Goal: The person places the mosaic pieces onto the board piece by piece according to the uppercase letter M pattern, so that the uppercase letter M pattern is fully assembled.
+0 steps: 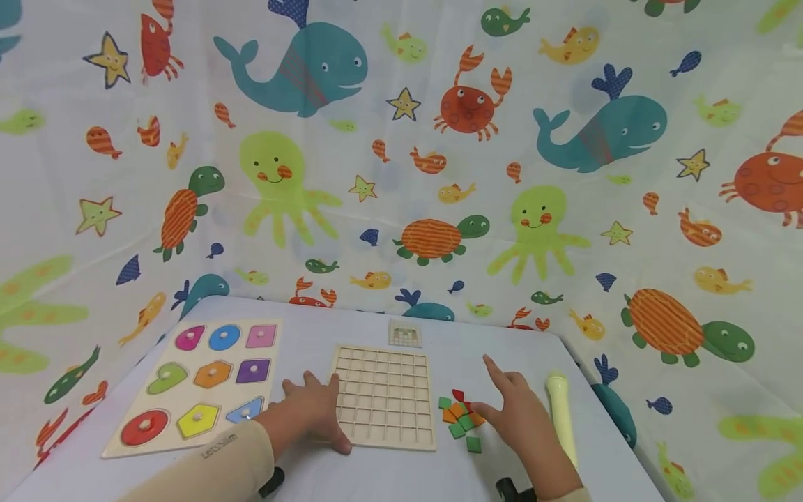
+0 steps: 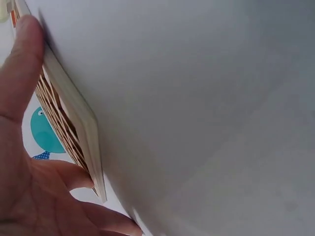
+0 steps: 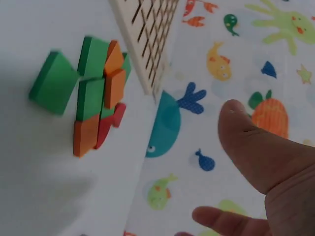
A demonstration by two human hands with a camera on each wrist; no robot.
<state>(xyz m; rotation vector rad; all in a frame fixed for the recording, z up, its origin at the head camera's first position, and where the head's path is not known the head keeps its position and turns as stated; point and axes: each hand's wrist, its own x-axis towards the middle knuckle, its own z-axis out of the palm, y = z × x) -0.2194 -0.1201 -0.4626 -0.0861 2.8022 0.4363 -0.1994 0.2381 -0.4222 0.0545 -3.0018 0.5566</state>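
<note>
Against the grid board [image 1: 385, 399], left fingers [image 1: 333, 385] spread wide; beside loose tiles [image 1: 465, 422], right fingers [image 1: 498, 375] stand apart.

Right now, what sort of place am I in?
Probably a children's play area: a sea-animal cloth hangs behind a table holding a shape puzzle and a wooden grid board.

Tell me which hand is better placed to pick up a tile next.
Probably the right hand: empty and beside the tiles, while the left hand is at the opposite side of the board.
</note>
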